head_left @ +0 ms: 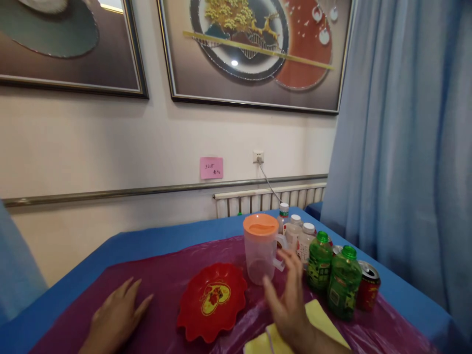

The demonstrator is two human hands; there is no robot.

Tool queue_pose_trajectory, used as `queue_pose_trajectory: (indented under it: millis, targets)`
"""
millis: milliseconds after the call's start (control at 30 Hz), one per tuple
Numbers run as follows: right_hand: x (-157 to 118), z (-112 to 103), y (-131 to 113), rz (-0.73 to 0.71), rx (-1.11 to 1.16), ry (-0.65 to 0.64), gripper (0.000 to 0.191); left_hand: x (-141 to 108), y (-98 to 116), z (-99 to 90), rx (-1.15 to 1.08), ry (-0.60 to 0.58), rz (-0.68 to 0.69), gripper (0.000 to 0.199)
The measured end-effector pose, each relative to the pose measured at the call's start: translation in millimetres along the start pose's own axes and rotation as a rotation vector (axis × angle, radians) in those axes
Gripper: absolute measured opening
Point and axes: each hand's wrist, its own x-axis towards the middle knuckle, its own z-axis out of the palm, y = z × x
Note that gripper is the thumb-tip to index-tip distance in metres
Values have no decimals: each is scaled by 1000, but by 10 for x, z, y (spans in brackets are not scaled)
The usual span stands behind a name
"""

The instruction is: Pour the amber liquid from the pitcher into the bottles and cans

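Note:
My left hand [117, 314] lies on the purple plastic sheet [158, 280] at the lower left, fingers apart and holding nothing. Near the handle of a clear pitcher [259, 258] with an orange lid [261, 224], my right hand [289, 300] is spread and holds nothing; whether it touches the handle is unclear. Between the hands sits a red scalloped plate [213, 301] with a yellow design. A yellow cloth [320, 322] lies partly under my right hand and forearm.
Right of the pitcher stand several clear bottles with white caps [294, 231], two green bottles [344, 282] and a red can [368, 287]. The blue table cover [147, 241] reaches toward the wall; a blue curtain [398, 137] hangs at the right.

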Motion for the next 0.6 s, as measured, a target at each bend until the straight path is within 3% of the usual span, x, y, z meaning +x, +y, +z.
queue_pose_trajectory:
  millis: [33, 100, 233, 300, 367, 467, 600]
  targets:
    - [151, -10, 109, 104, -10, 88, 52, 63, 164, -132, 13, 47, 63, 67]
    - [378, 8, 315, 286, 38, 133, 49, 188, 662, -475, -37, 100, 252, 50]
    - [495, 135, 599, 483, 168, -26, 34, 356, 2002, -1116, -156, 159, 717, 31]
    - [457, 200, 667, 520, 239, -72, 39, 442, 2596, -1277, -113, 92, 884, 28]
    - [407, 244, 701, 543, 346, -108, 43, 557, 3024, -1330, -71, 45, 952, 25]
    - [343, 266, 714, 550, 470, -165, 42, 738, 3347, -1313, -3, -26, 1020, 14]
    - [317, 253, 650, 516, 464, -136, 40, 835, 3408, -1292, 57, -99, 1126, 9]
